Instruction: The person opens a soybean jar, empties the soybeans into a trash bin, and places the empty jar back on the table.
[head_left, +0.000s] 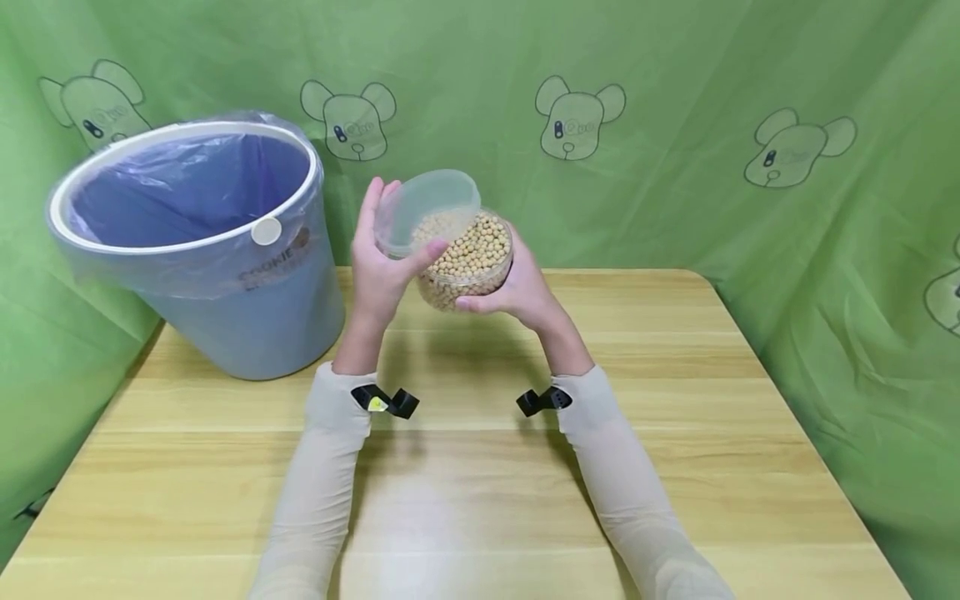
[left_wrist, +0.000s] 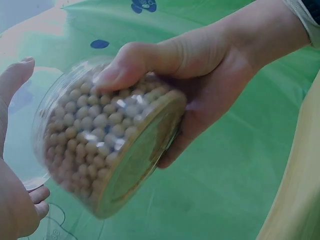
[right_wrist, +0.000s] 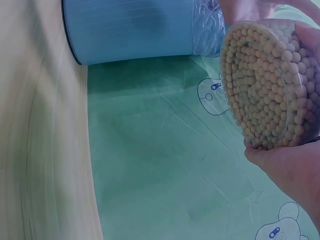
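Note:
A clear round jar [head_left: 468,260] full of pale beans is held above the table, tilted toward the camera. My right hand [head_left: 517,287] grips it from the right and below; the left wrist view shows that hand [left_wrist: 200,85] wrapped round the jar [left_wrist: 100,150]. My left hand [head_left: 378,254] holds a translucent lid [head_left: 427,207] lifted off the jar's left rim, thumb in front and fingers behind it. In the right wrist view the jar [right_wrist: 270,85] rests in the palm [right_wrist: 290,165].
A blue bin [head_left: 225,275] with a purple liner stands at the table's back left, leaning toward me, and shows as the bin [right_wrist: 130,30] in the right wrist view. The wooden table [head_left: 465,483] is bordered by green cloth [head_left: 675,167] behind and on both sides.

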